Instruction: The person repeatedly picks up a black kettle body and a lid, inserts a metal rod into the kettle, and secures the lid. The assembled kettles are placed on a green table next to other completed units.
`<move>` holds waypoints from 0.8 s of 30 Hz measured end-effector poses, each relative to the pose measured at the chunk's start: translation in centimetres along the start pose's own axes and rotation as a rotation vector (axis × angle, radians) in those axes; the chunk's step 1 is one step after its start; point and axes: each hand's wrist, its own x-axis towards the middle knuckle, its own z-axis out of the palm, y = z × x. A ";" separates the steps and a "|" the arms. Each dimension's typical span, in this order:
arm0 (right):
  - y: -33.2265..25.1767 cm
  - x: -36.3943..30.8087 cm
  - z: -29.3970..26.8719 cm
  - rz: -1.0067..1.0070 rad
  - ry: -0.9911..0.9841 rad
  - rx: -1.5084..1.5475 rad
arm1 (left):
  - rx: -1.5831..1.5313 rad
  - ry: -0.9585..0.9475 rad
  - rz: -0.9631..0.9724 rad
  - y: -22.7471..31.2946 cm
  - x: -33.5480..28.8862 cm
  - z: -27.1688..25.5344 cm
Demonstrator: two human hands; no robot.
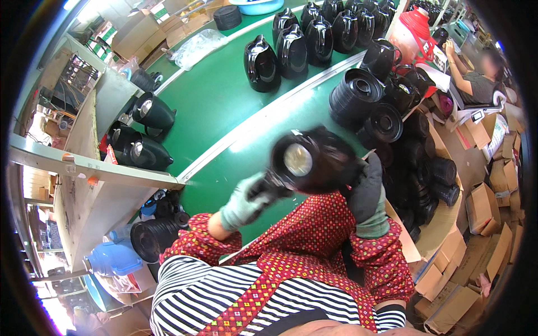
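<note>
Both my hands, in grey-green gloves with dark palms, hold a glossy black jug [328, 162] tipped on its side above the green bench. A round silvery opening on it faces me, and motion blurs its outline. My left hand [249, 200] is closed at its left side, apparently around the handle. At the other end, my right hand [367, 191] grips the jug with fingers wrapped along its edge. Black ring-shaped bases [358, 92] are stacked to the right, beyond my right hand. Several upright black jugs [291, 50] stand in rows on the far part of the bench.
More black jugs [152, 115] lie at the left by a white partition [112, 190]. On the right, a cardboard box [448, 218] holds black round parts. A red-and-white thermos [412, 33] stands at the back. A co-worker [482, 78] sits farther right. Flattened cartons [459, 302] cover the floor.
</note>
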 end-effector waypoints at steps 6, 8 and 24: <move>2.3 -0.4 -4.6 -0.383 -0.101 -0.694 | 0.014 0.639 -0.012 -7.5 5.1 -13.5; 2.9 -3.0 -5.4 -0.214 -0.139 -0.409 | 0.028 0.771 -0.006 -11.7 7.5 -20.2; -4.9 -5.1 -30.6 -0.350 0.720 -0.272 | 0.238 1.120 -0.066 -4.2 14.7 -14.1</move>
